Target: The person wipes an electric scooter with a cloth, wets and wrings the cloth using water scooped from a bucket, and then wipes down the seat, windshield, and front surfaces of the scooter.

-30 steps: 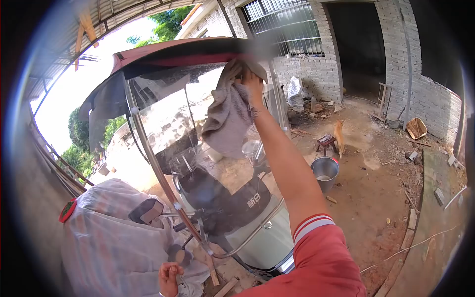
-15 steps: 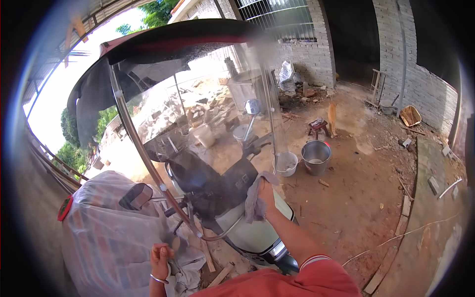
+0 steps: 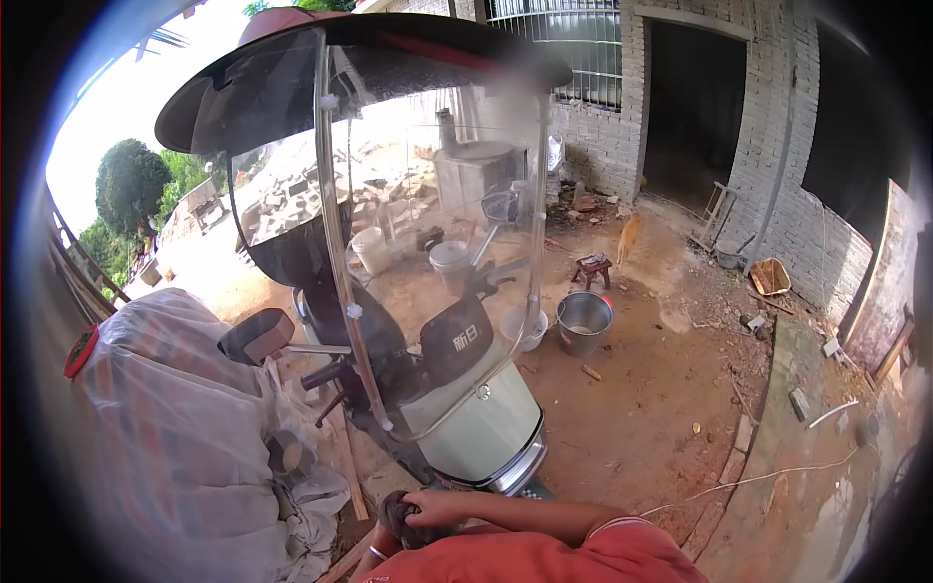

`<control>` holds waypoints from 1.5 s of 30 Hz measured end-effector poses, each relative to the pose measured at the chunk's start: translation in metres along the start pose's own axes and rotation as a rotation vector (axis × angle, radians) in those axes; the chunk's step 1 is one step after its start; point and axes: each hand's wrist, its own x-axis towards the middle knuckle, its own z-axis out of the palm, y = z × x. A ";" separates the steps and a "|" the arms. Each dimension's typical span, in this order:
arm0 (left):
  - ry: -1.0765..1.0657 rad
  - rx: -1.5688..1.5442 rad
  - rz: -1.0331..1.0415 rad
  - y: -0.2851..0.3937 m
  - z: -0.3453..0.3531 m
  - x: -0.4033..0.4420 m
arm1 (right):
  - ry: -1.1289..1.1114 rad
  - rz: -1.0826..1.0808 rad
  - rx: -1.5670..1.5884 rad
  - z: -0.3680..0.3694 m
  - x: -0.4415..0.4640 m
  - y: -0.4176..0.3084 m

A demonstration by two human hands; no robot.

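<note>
At the bottom centre my right hand (image 3: 434, 507) is closed round a dark, bunched cloth (image 3: 397, 512). My left hand (image 3: 386, 540), with a bracelet at its wrist, is pressed against the same bundle from below; its fingers are mostly hidden. Just beyond the hands stands a pale green scooter (image 3: 476, 423) with a dark front panel. Its clear windshield (image 3: 437, 233) sits in a metal tube frame under a dark red and black canopy (image 3: 389, 44). No hand touches the windshield.
A plastic-covered bulk (image 3: 175, 428) is at the left, near a scooter mirror (image 3: 256, 336). Right of the scooter are a metal bucket (image 3: 584, 324), a white bucket (image 3: 525, 328), a small stool (image 3: 592, 272) and an orange animal (image 3: 629, 238). A brick wall (image 3: 607, 151) stands behind.
My right hand has come down from the windshield with the cloth, past the scooter's front, to my left hand. The cloth, hanging loose before, is now bunched. The view has shifted.
</note>
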 end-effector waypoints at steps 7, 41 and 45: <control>0.159 -0.056 0.405 0.035 -0.098 -0.083 | -0.052 0.040 0.238 -0.022 -0.040 0.003; 0.299 0.541 -0.044 0.020 -0.008 0.013 | 0.676 0.358 1.054 0.135 -0.002 0.066; 0.373 0.516 -0.049 0.001 -0.001 -0.001 | 0.782 0.424 1.019 0.086 -0.030 0.109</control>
